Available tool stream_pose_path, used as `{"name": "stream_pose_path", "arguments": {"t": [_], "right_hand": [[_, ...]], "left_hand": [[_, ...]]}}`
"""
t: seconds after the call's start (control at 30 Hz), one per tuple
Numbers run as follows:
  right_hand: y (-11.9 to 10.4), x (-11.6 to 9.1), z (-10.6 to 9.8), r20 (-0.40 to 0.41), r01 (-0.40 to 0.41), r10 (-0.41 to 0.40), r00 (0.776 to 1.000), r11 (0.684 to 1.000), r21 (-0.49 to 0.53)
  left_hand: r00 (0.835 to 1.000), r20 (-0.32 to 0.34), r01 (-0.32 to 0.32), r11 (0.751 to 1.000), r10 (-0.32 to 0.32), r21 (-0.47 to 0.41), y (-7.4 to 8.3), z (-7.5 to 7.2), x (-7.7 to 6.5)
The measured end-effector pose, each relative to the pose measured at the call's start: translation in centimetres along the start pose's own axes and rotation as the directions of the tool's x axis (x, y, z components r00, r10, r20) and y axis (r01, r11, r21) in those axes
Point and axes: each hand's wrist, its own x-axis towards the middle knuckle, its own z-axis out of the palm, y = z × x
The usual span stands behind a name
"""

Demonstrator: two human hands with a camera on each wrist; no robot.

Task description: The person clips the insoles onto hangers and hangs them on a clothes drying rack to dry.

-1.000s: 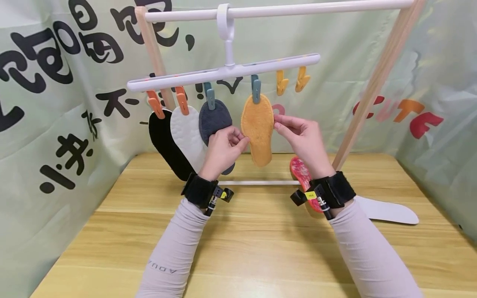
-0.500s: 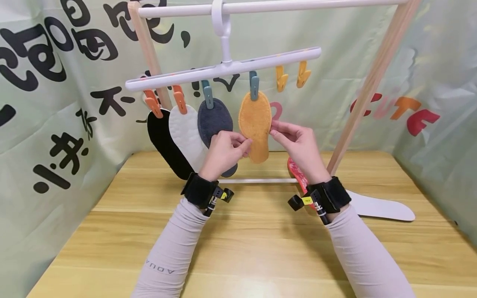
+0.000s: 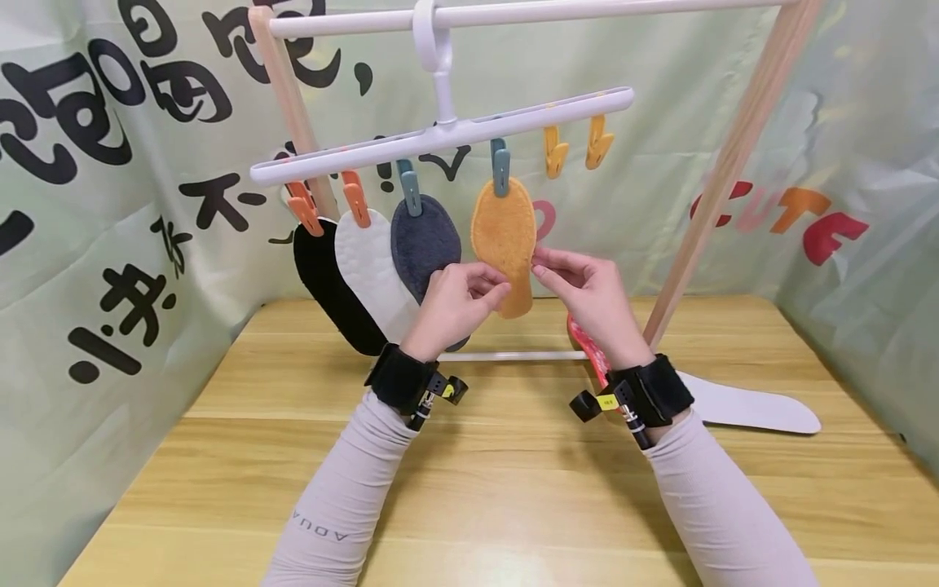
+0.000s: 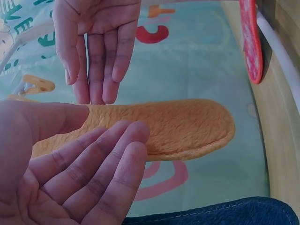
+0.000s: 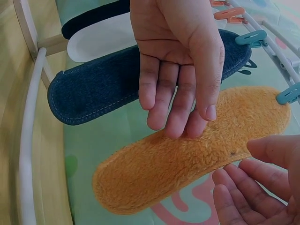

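Note:
An orange fuzzy insole [image 3: 506,224] hangs by its wide end from a blue-green clip [image 3: 501,169] on the white clip hanger [image 3: 396,151]. My left hand [image 3: 458,297] is at its left edge, low on the narrow part, with loosely extended fingers [image 4: 131,136] overlapping it in the left wrist view. Across from it, my right hand [image 3: 590,297] is at the right edge, thumb and fingertips [image 5: 229,171] close to the rim. Neither hand curls round the insole. A navy insole [image 3: 425,236] hangs just left, partly hidden behind my left hand.
A white insole [image 3: 367,257] and a black insole [image 3: 326,281] hang from orange clips farther left. Two yellow clips [image 3: 555,155] hang at right, holding nothing. A red patterned insole [image 3: 583,342] and a white insole [image 3: 759,406] are at right. A wooden-sided rack [image 3: 734,171] supports the hanger.
My left hand has moved right and slightly down along the orange insole. My right hand has slid lower on its edge. The hanger's right end has risen a little in view.

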Motion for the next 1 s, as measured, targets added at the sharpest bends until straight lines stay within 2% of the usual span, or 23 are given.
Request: {"name": "stream_pose_path", "arguments": {"t": [0.37, 0.57, 0.8, 1.0], "right_hand": [[0.2, -0.3, -1.6, -0.016, -0.008, 0.007, 1.0, 0.999, -0.05], [-0.2, -0.7, -2.4, 0.022, -0.044, 0.045, 0.999, 0.997, -0.062], [-0.4, -0.6, -3.3, 0.072, -0.041, 0.055, 0.996, 0.983, -0.18], [-0.1, -0.3, -3.7, 0.11, -0.045, 0.077, 0.991, 0.962, -0.271]], "left_hand": [[1.0, 0.002, -0.022, 1.0, 0.022, 0.02, 0.2, 1.0, 0.0], [1.0, 0.024, -0.01, 1.0, 0.009, 0.025, -0.1, 1.6, 0.0], [0.998, 0.06, 0.003, 1.0, -0.004, 0.011, 0.0, 2.0, -0.1], [0.996, 0.091, -0.011, 1.0, 0.009, 0.017, 0.1, 2.7, -0.1]]}}
